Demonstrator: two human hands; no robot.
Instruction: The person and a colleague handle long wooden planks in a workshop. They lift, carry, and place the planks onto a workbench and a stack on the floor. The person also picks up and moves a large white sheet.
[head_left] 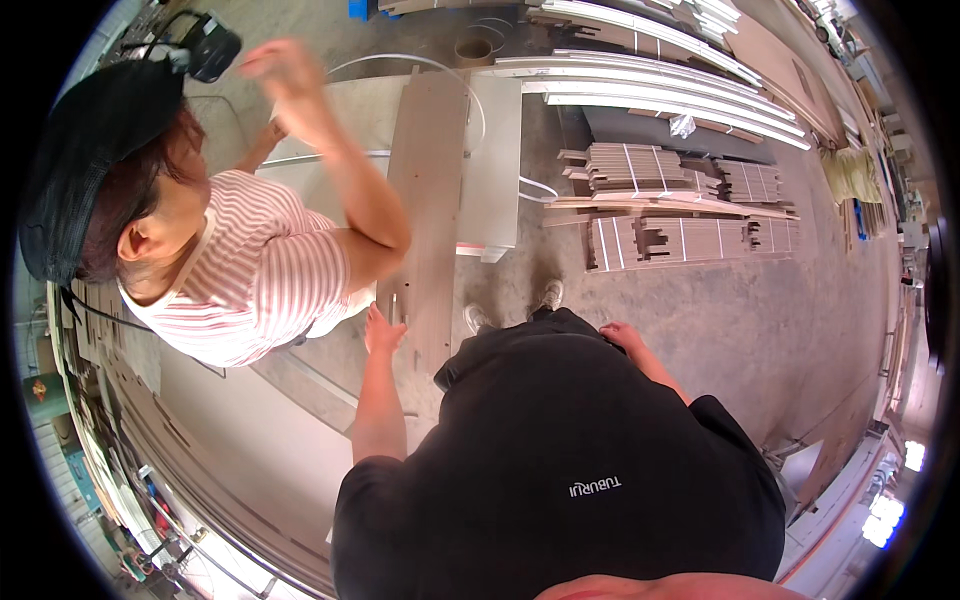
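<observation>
The left hand (383, 330) is laid open on the near end of a long brown board (428, 210), whose long axis runs straight away along the pale surface (495, 160), while the right hand (622, 336), loosely open and empty, is kept at the hip, farther off.

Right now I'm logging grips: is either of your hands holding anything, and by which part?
The left hand rests at the near end of the long brown board; a closed grip cannot be told. The right hand holds nothing.
</observation>
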